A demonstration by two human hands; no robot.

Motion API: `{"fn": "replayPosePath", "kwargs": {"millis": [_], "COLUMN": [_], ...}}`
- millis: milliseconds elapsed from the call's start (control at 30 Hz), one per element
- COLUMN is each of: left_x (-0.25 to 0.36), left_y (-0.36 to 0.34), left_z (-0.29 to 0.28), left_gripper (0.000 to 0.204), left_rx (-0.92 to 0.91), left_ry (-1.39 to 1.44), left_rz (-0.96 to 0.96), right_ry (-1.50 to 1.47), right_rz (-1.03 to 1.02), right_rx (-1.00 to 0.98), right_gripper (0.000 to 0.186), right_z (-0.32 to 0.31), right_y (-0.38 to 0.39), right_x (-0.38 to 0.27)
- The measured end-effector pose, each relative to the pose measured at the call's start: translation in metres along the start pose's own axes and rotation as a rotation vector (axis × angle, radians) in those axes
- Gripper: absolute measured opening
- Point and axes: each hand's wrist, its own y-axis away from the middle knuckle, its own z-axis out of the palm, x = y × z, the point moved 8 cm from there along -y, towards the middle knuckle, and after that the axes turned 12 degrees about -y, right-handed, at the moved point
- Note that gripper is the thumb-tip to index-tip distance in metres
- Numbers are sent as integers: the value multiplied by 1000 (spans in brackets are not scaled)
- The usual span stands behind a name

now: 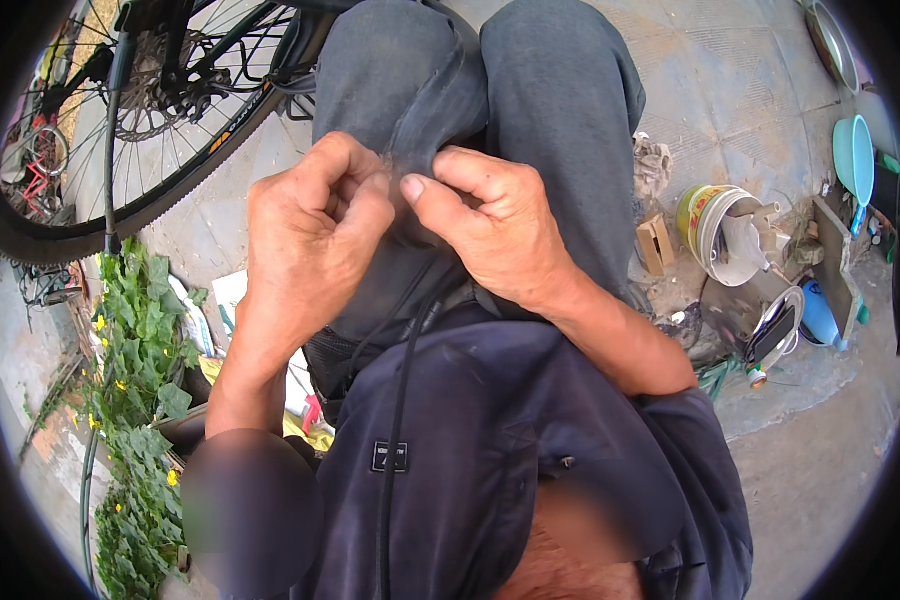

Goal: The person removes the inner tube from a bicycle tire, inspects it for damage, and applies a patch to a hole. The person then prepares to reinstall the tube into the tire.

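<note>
- Far left, I see a bicycle wheel [120, 120] with its dark tyre and spokes standing on the pale paved ground [730, 90], and below it a patch of leafy green plants [140, 340] with small yellow flowers.
- My left hand [310, 235] is curled, fingers folded in toward the palm, thumb pressed against the forefinger; it pinches a small fold of the grey trousers [560, 110] at the knee.
- The pinched spot of cloth lies right between both hands, on the inner side of the left knee, at the upper middle of the view.
- A thin black cord [395, 420] runs down from under the hands across my dark blue shirt [490, 430].
- My right hand [490, 235] meets the left one, thumb tip and forefinger closed on the same fold; the two thumbs nearly touch.
- To the right, on the ground, lie a small wooden block [656, 244], a tipped-over tin can [725, 232], a blue bottle [820, 315] and a turquoise plastic scoop [854, 160], all well apart from my hands.
</note>
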Motion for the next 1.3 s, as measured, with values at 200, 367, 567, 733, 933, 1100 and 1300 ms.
{"fn": "replayPosePath", "kwargs": {"millis": [200,367,567,733,933,1100,1300], "left_x": [-27,-38,-27,-7,-3,-10,-17], "left_y": [2,6,2,2,-3,-3,-1], "left_z": [15,28,22,13,15,18,19], "left_gripper": [7,7,12,31,29,26,26], "left_rx": [-57,-107,-146,13,34,18,48], "left_ry": [536,814,530,8,-163,-86,79], "left_rz": [-223,-299,-207,-44,86,38,-3], "right_ry": [-156,-208,-3,155,195,29,22], "right_rz": [89,79,-1,-245,-238,-62,29], "right_rx": [-22,-33,-2,12,-22,-39,-51], "right_gripper": [26,24,22,21,23,32,43], "right_z": [-1,-3,-5,0,-3,-5,-5], "right_y": [2,3,3,2,5,0,-7], "right_x": [6,9,1,-8,-11,-8,-1]}}
